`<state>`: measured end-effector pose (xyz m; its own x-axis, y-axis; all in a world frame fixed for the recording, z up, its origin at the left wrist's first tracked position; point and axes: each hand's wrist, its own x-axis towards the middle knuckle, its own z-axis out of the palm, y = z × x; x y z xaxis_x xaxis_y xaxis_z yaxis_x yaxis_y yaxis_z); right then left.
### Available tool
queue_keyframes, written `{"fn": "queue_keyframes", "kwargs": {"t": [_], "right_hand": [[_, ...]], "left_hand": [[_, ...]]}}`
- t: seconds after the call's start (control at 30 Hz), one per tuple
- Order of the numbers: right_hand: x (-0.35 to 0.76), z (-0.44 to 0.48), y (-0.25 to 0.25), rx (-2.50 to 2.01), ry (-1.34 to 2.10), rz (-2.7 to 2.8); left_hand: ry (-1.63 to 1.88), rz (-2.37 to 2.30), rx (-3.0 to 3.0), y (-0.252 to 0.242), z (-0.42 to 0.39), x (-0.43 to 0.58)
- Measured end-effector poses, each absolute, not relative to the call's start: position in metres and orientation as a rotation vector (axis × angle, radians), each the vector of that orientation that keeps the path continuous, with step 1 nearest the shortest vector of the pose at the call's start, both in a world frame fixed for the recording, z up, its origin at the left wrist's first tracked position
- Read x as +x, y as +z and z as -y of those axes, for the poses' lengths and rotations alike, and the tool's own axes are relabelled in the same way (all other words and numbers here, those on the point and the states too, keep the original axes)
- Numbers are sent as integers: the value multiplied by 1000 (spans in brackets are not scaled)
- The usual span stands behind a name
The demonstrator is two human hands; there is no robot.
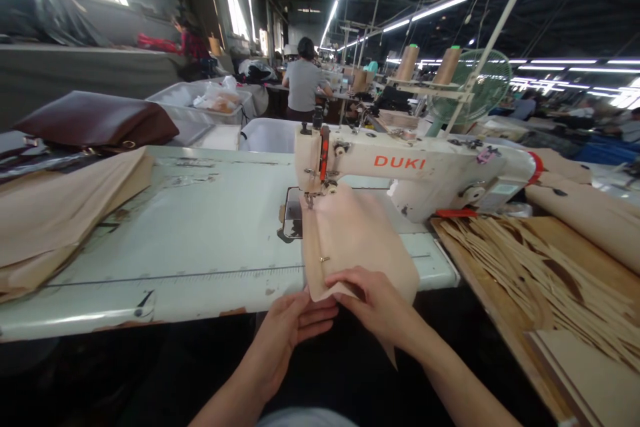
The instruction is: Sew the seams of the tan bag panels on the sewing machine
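A beige leather-like panel (pixel 365 233) lies under the needle and foot of a white sewing machine (pixel 360 160). Its near edge hangs over the table's front. A small metal piece (pixel 325 259) sits near the panel's left edge, beside a folded strip. My right hand (pixel 377 300) pinches the near edge, fingers on top and thumb below. At the panel's near left corner, my left hand (pixel 295 323) has its thumb against the edge and its fingers underneath, closed on it. The panel hides part of the left fingertips.
Beige pieces (pixel 65 220) are stacked on the table's left, before a brown leather bag (pixel 100 120). At right, a wooden board (pixel 495 280) carries many narrow beige strips (pixel 540 273). Thread cones (pixel 407 63) and a green fan (pixel 475 90) stand behind. A person (pixel 305 80) sits farther back.
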<state>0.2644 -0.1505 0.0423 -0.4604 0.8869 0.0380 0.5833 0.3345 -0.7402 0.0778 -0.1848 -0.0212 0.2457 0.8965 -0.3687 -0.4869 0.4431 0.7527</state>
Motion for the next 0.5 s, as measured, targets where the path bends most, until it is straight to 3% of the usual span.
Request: {"fn": "queue_keyframes", "kwargs": {"t": [0.27, 0.5], "right_hand": [[261, 158, 28, -1125, 813, 2211], [250, 167, -4, -967, 288, 2250]], "left_hand": [[1044, -834, 473, -18, 184, 80], [1049, -909, 531, -12, 186, 83]]}}
